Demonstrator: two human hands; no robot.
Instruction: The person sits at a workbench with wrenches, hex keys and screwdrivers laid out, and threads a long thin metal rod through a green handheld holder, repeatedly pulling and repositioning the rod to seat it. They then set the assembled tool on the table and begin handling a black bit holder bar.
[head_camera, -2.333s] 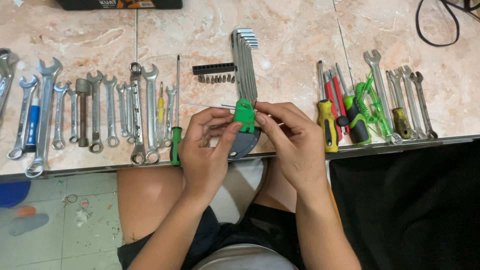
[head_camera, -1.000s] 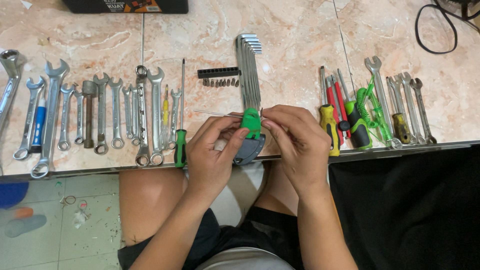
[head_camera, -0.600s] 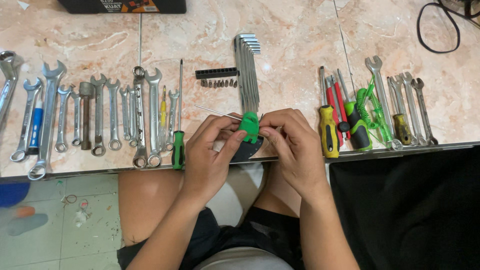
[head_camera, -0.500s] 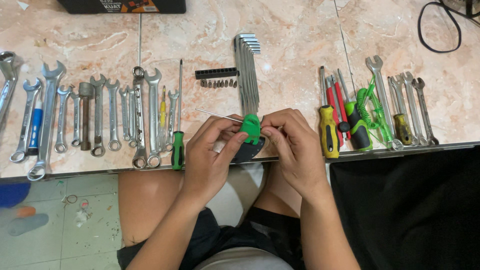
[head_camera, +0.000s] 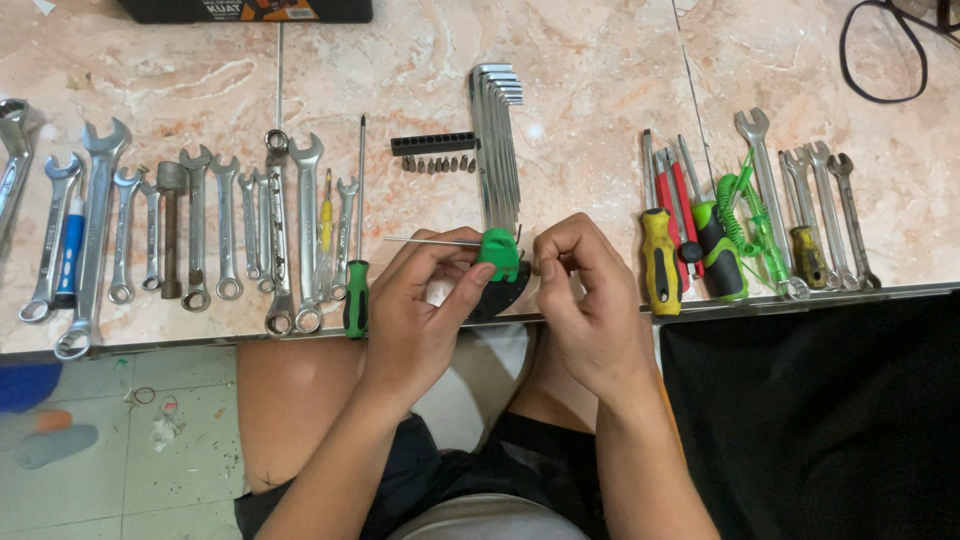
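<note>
A marble table (head_camera: 600, 60) seen from above carries, at the left, a row of wrenches (head_camera: 200, 225) and a green-handled screwdriver (head_camera: 356, 270), all lying parallel near the front edge. At the middle of that edge the left hand (head_camera: 425, 305) grips a green and black tool (head_camera: 500, 270) with a thin metal rod sticking out to the left, and the right hand (head_camera: 590, 295), touching it from the other side, pinches its top with curled fingers, just below a set of hex keys (head_camera: 497, 140) and a bit holder (head_camera: 433, 144). Farther right lie screwdrivers (head_camera: 685, 230), a green coiled cord (head_camera: 745, 215) and more wrenches (head_camera: 815, 205).
</note>
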